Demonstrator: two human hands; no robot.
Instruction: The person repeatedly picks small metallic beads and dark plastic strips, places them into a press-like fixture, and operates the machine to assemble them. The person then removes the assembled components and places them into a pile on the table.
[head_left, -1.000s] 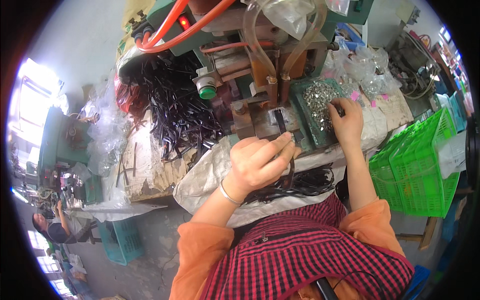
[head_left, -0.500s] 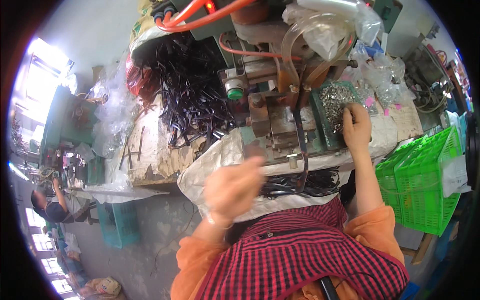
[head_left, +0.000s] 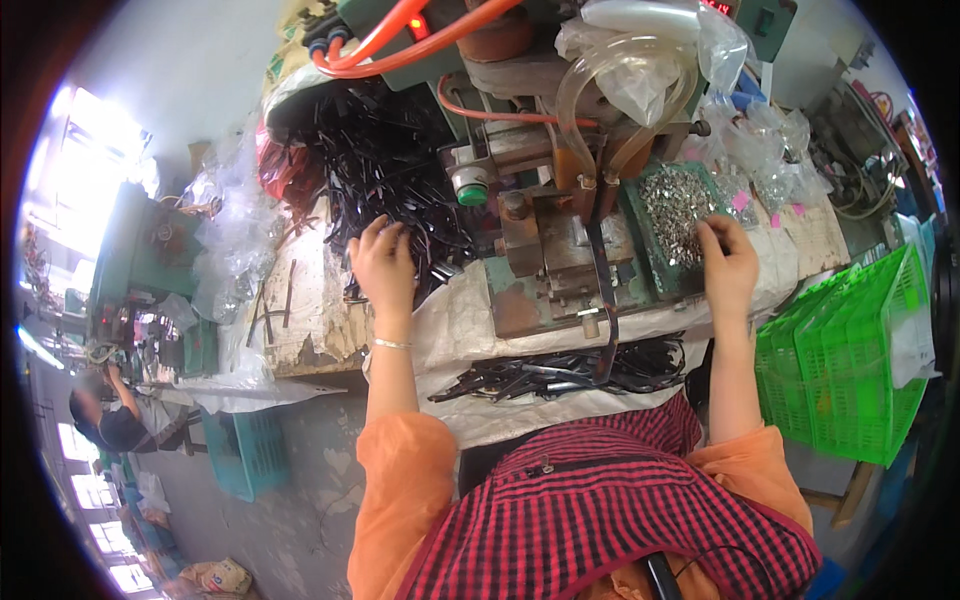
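Observation:
My left hand point(head_left: 384, 265) is at the near edge of a big heap of black strips point(head_left: 385, 150), fingers apart and curved over it. Its fingertips meet the strips, and nothing shows gripped. At the right edge of a green tray point(head_left: 650, 268) of small shiny metal pieces point(head_left: 675, 205), my right hand point(head_left: 730, 268) has thumb and fingers drawn together. Whatever may be between those fingertips is too small to make out. Between my hands stands a press machine point(head_left: 575, 240) with a metal die block. A dark strip point(head_left: 604, 290) runs down its front.
More black strips point(head_left: 560, 372) lie in a bundle on pale sheeting before the machine. A green crate point(head_left: 840, 350) stands at right, with clear plastic bags point(head_left: 770, 160) behind the tray. Orange hoses point(head_left: 400, 45) cross above. Another person point(head_left: 120, 420) sits far left beside a blue crate point(head_left: 245, 450).
My left hand has moved from in front of the machine, up and left to the heap of strips. The right hand has shifted slightly right and down at the tray's edge.

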